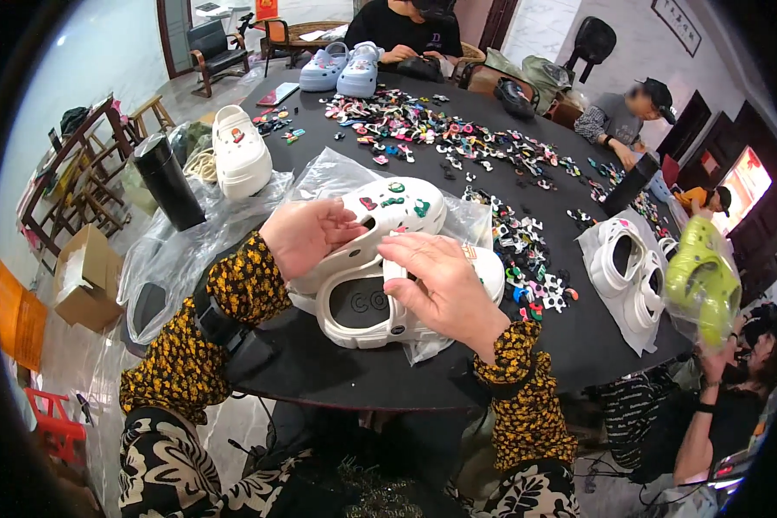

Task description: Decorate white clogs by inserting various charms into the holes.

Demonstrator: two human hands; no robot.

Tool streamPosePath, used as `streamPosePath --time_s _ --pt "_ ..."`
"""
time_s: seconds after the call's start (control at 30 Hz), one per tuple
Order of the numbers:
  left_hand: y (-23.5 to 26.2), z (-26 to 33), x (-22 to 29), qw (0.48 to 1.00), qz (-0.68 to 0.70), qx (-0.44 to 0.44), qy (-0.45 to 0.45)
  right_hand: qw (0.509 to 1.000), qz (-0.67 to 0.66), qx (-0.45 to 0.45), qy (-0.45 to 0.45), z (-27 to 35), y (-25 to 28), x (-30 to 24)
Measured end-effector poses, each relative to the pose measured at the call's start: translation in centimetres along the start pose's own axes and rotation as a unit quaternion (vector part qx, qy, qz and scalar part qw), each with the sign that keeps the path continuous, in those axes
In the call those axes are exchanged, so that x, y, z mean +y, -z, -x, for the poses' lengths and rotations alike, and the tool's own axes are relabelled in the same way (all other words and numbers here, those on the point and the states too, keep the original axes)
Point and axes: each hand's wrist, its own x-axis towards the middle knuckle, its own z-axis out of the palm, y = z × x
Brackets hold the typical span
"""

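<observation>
A pair of white clogs lies in front of me at the near side of the black table. The far clog (397, 197) carries several colourful charms on its toe. Its partner, the near clog (345, 304), shows a dark insole. My left hand (312, 233) is open, palm turned up, with its fingertips at the far clog's opening. Over the near clog, my right hand (445, 281) has its thumb and fingers around the strap side by the opening. That hand hides part of the near clog's toe.
Loose shoe charms (440, 129) are heaped across the table (306, 160). Another white clog (240, 154) and a black bottle (166, 183) stand at left, blue clogs (358, 71) at the back. At right are more white clogs (617, 255) and a person's hand with bagged green clogs (704, 281).
</observation>
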Motion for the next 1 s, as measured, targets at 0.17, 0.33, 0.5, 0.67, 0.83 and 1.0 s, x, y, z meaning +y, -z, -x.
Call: streamPosePath --time_s 0.17,0.33,0.5,0.67,0.83,1.0 --pt "-0.5 0.3 0.0 0.998 -0.056 0.004 0.023 1.000 0.000 -0.006 -0.003 0.1 0.0 -0.1" --pt "-1.2 1.1 -1.3 0.985 -0.089 -0.054 -0.136 0.996 -0.080 -0.017 -0.031 -0.3 1.2 -0.2" --pt "-1.9 1.7 -2.4 0.992 -0.043 -0.069 -0.092 0.961 -0.208 0.016 -0.181 -1.6 2.5 1.4" --pt "-2.0 2.2 -2.9 0.990 -0.041 -0.095 -0.097 0.991 -0.092 -0.008 -0.096 -2.4 0.4 1.7" --pt "-2.0 2.5 -3.1 0.991 -0.057 -0.068 -0.096 0.989 -0.104 -0.024 -0.106 -2.2 0.1 1.6" --pt "-2.4 1.9 -1.4 0.999 0.023 -0.007 0.025 0.987 -0.105 -0.040 -0.117 -1.7 0.4 1.3"
